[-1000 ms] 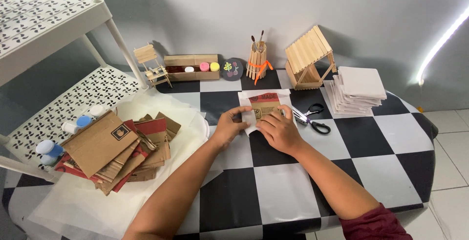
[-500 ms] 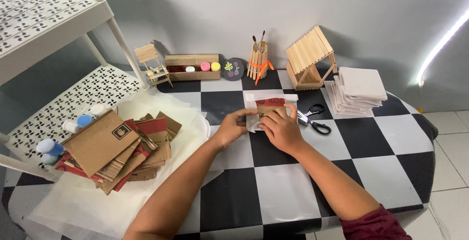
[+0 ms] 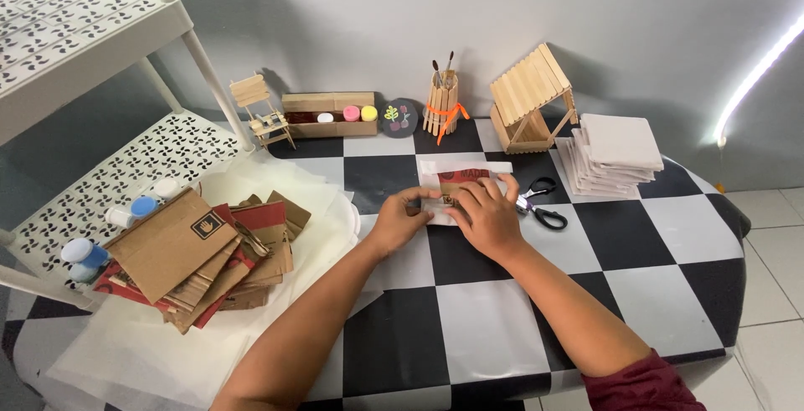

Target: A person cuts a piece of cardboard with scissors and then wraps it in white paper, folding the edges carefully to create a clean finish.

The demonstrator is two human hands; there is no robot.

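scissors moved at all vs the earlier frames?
No. The scissors lie in the same spot on the checkered table, just right of the right hand and left of the stack of white tiles.

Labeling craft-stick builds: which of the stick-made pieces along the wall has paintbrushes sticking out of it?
The stick cup tied with an orange ribbon, between the little chair and the roofed house. Brush handles poke from its top; the others hold none.

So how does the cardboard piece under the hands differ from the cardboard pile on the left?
The cardboard piece is single, lying on white paper and pressed by both hands; the cardboard pile is many loose, overlapping pieces, untouched. The piece is smaller than the pile's top sheet. Both are brown with red print.
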